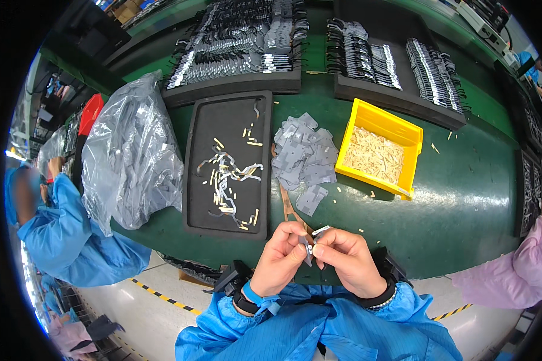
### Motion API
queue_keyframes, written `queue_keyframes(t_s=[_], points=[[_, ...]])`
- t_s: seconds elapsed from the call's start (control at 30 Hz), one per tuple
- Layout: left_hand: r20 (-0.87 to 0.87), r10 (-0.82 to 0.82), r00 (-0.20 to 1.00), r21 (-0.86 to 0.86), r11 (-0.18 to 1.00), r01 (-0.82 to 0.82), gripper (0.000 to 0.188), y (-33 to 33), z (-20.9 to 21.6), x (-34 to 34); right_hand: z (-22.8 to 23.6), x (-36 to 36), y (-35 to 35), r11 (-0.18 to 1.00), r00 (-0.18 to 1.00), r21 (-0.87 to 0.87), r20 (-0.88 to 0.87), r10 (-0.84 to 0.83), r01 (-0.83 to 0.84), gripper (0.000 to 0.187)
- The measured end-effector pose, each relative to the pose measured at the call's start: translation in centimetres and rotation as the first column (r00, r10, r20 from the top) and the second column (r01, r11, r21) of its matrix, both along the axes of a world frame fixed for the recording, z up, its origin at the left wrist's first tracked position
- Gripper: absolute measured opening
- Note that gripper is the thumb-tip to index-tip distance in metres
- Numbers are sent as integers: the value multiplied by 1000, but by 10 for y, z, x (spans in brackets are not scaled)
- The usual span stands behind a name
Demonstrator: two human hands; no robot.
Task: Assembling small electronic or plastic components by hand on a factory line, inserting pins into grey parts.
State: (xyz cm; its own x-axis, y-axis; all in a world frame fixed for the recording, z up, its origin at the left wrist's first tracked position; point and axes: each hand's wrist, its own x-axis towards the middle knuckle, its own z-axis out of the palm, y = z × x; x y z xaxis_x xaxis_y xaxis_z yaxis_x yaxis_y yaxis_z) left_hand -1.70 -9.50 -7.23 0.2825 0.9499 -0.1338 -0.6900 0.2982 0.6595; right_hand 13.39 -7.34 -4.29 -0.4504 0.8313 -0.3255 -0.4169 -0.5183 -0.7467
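Close to the table's front edge, my left hand [281,257] pinches a small grey plate [308,257] between thumb and fingers. My right hand [348,257] meets it from the other side, fingers closed on a small silvery strip [321,230] at the plate's edge. How the two pieces join is hidden by the fingertips. Just beyond my hands lies a pile of flat grey plates [304,153]. A long brown forked tool [289,207] rests beside the pile, its near end behind my left hand.
Left of the pile, a black tray [196,207] carries thin flex strips and small cream pieces. A yellow bin [411,174] of cream pieces stands to the right. Filled black trays [235,82] line the back. A transparent bag [132,162] sits left; co-workers [60,228] flank the table.
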Motion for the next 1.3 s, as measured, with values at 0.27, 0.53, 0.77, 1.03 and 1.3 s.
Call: queue_keyframes(t_s=[0.27,0.53,0.77,1.03,1.3], points=[[-26,1,1000,-10,1000,-1,21,0,2,0,-1,-1,0,999,1000,32,-25,6,-5,7],[6,4,1000,5,1000,-4,21,0,2,1,1,-2,0,1000,1000,24,-11,-8,8,7],[21,17,1000,0,1000,-17,20,0,3,2,0,-2,-2,999,999,29,19,-27,26,7],[15,23,1000,-1,1000,-23,20,-1,2,3,0,-2,-3,999,1000,34,0,-28,28,6],[30,23,999,-6,1000,-23,21,0,1,3,-1,-2,-4,998,999,40,-28,-41,42,5]])
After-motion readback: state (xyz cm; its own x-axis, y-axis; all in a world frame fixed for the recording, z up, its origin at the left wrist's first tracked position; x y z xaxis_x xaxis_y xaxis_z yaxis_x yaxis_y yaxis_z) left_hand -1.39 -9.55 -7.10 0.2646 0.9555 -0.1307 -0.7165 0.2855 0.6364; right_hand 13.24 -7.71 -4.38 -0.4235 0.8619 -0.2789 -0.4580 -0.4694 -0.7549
